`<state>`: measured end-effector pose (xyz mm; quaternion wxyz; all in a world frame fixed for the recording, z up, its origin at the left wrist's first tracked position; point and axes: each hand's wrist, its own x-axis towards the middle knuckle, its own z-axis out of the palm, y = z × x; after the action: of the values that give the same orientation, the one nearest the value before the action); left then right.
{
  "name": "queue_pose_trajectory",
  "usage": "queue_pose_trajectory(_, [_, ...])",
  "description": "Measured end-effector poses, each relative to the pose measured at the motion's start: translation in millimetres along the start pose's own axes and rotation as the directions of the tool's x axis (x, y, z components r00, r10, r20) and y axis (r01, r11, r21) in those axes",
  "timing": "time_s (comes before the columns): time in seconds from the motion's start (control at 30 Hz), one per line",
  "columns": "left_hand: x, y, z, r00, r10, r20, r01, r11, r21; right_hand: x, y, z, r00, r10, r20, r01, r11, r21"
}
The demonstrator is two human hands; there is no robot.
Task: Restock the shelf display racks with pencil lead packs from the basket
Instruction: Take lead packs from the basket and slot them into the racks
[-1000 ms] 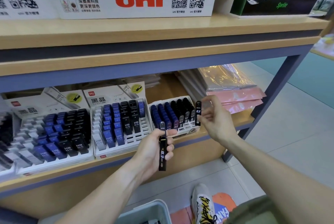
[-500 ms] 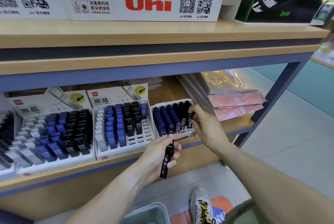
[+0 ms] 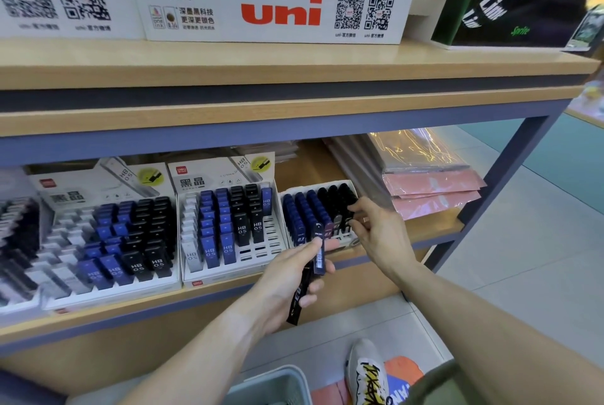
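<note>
The left hand (image 3: 295, 277) grips a small bundle of lead packs (image 3: 317, 252), slim dark cases; the front one stands upright with a barcode label, another (black, white lettering) slants down below the palm. The right hand (image 3: 376, 231) reaches into the small white rack (image 3: 330, 242) on the lower shelf (image 3: 434, 228), its fingertips pinching a black pack at the front right, beside rows of blue and black packs. A grey basket (image 3: 277, 386) sits on the floor.

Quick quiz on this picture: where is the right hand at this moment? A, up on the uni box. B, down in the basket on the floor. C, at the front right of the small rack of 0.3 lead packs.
C: the right hand reaches the front right corner of the small rack, fingers among its dark packs.
</note>
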<state>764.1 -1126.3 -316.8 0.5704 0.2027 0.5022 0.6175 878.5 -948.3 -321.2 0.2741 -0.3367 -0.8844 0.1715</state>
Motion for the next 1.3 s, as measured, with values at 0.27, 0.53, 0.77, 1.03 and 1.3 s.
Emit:
queue_pose_trajectory(0.27, [1.7,-0.7,0.3,0.999,0.036,-0.009,-0.035,0.998,0.042,-11.6,-56.9,-29.2,0.949,0.216,0.23,-0.299,0.85,0.433])
queue_pose_trajectory(0.53, [0.6,-0.1,3.3,0.997,-0.059,0.052,0.065,0.991,-0.12,-9.1,-54.7,-47.1,0.907,0.158,0.39,-0.372,0.733,0.569])
queue_pose_trajectory(0.77, [5.4,-3.4,3.4,0.993,-0.077,-0.092,0.061,0.984,-0.168,4.2,-34.3,-61.5,0.965,0.178,0.194,-0.254,0.82,0.513])
queue_pose_trajectory(1.03, [4.4,-0.1,3.5,0.982,-0.063,-0.177,0.017,0.968,-0.252,9.0,8.1,-50.1,0.995,0.091,0.039,-0.094,0.991,0.097])
queue_pose_trajectory(1.3, [10.2,-2.1,-2.5,0.963,-0.006,-0.269,-0.051,0.978,-0.203,11.6,2.1,-35.9,0.99,-0.082,0.112,0.083,0.997,-0.004])
